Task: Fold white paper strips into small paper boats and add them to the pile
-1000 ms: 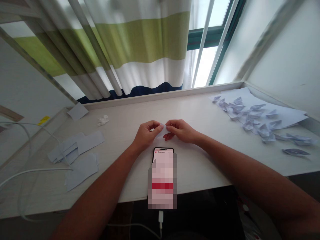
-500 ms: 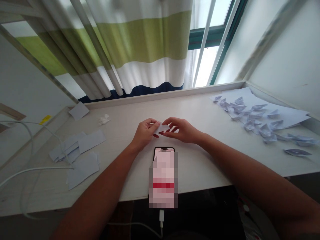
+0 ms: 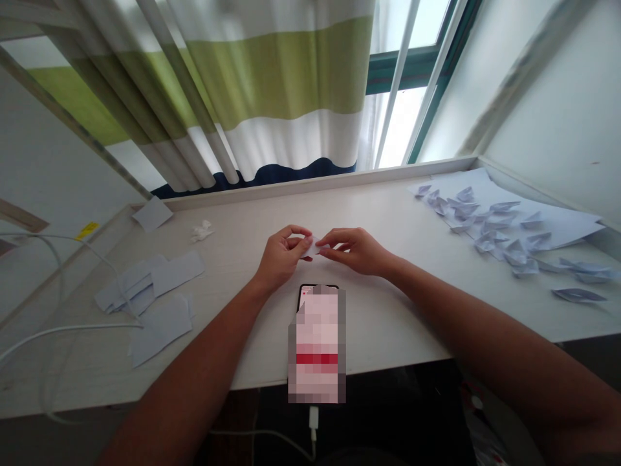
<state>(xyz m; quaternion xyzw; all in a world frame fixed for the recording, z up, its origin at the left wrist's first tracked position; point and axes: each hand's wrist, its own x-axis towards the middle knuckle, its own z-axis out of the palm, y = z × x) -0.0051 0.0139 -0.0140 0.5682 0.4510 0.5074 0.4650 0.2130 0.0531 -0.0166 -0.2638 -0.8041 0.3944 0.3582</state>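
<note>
A small piece of folded white paper (image 3: 315, 246) is held over the middle of the white desk (image 3: 233, 239). My left hand (image 3: 286, 254) pinches its left side between thumb and fingers. From the other side, my right hand (image 3: 356, 251) grips the right end with thumb and index finger. The fingers cover much of the paper, so its full shape is hidden. Just in front of both hands lies a phone (image 3: 317, 343), its screen blurred out.
Several folded paper boats (image 3: 495, 221) rest at the right, some on white sheets (image 3: 548, 210). Cut paper pieces (image 3: 162, 330) lie at the left under a white cable (image 3: 87, 330). A crumpled paper scrap (image 3: 201, 230) sits further back. A charging cable (image 3: 314, 417) hangs below the phone.
My right thumb and fingers have closed together on the paper's right end, having been more spread. Less of the paper shows now. Both hands stay in nearly the same place.
</note>
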